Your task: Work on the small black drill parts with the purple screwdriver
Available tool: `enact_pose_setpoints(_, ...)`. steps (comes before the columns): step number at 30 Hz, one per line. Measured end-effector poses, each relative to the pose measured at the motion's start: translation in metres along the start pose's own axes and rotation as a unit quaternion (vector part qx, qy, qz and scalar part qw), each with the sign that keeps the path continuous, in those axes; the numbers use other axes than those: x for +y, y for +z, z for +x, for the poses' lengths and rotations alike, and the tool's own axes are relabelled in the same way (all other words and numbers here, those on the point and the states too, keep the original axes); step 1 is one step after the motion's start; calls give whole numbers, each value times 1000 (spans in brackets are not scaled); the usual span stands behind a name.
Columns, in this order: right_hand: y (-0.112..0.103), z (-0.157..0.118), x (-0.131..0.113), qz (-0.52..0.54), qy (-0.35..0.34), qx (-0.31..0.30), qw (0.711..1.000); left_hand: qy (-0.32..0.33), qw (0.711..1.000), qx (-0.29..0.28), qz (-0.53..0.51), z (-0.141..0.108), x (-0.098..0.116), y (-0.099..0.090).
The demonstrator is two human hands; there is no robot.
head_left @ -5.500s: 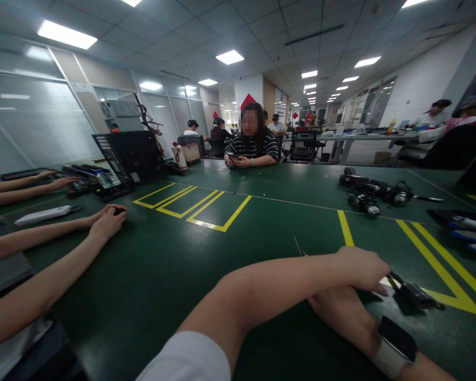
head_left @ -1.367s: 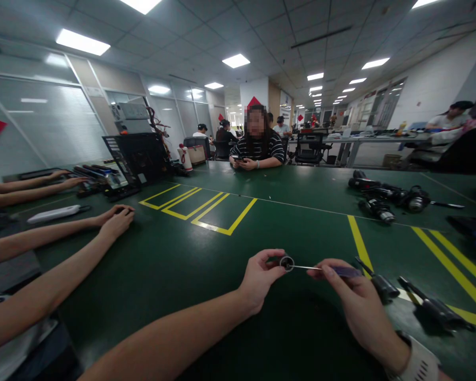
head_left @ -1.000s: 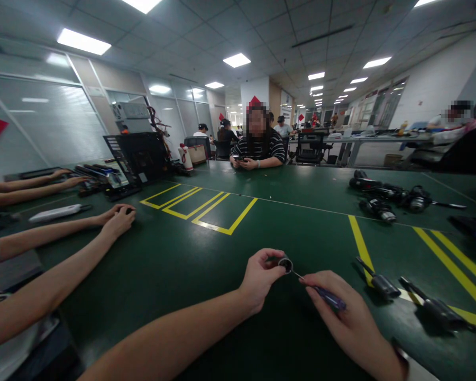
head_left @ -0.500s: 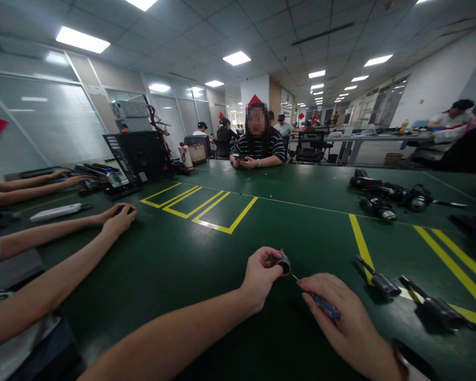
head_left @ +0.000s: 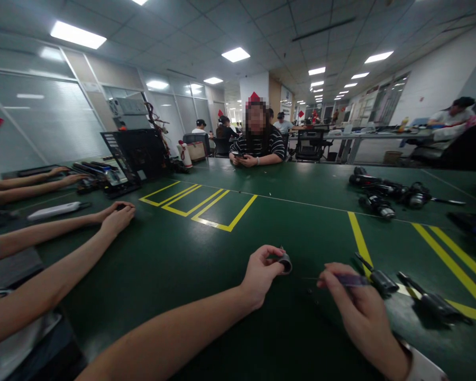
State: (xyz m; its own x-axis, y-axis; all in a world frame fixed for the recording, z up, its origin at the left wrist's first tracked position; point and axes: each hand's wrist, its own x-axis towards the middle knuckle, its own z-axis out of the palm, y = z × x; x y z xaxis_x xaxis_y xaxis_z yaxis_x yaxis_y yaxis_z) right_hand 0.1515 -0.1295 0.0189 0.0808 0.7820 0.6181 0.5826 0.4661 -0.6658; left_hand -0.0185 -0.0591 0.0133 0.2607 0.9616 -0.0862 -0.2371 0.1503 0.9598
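Note:
My left hand (head_left: 262, 276) pinches a small grey metal cup-shaped part (head_left: 286, 263) between thumb and fingers, its round opening turned to the right. My right hand (head_left: 355, 301) grips a screwdriver (head_left: 351, 280) with a purplish see-through handle, blurred by motion. Its thin shaft points left toward the metal part, with a gap between them. Small dark specks (head_left: 310, 292) show just below the shaft; what they are I cannot make out. Right of my right hand lie two dark metal pieces with rods, one nearer (head_left: 383, 282) and one farther right (head_left: 440, 304).
Yellow tape (head_left: 212, 225) marks boxes on the green table (head_left: 162, 275). Black power-tool parts (head_left: 392, 193) lie at the back right. Another person's hands (head_left: 117, 217) rest on the left side, near a white power strip (head_left: 55, 210). Across the table sits a person in a striped top (head_left: 275, 145).
The screwdriver's tip has come out of the metal part's opening. My right hand has drawn back to the right and turned the handle more level. My left hand has barely moved.

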Motion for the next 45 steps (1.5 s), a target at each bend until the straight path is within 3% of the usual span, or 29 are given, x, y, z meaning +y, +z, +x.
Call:
enact_pose_setpoints(2,-2,3,4,-3,66,22,998,-6,1000,-9,3,-1,1,-1)
enact_pose_setpoints(5,-2,6,7,-9,117,4,993,-12,1000,-16,7,-1,2,-2)
enact_pose_setpoints(21,0,11,6,-57,144,-21,988,-15,999,-31,6,-1,1,-3)
enact_pose_setpoints(32,2,13,19,-41,245,-51,967,-9,999,-37,12,-3,3,-2)
enact_pose_setpoints(38,8,7,10,-32,144,-51,988,-15,1000,-11,7,-6,8,3)
enact_pose_setpoints(45,6,-1,-1,-10,8,-34,999,26,1000,5,-5,0,-5,-4)
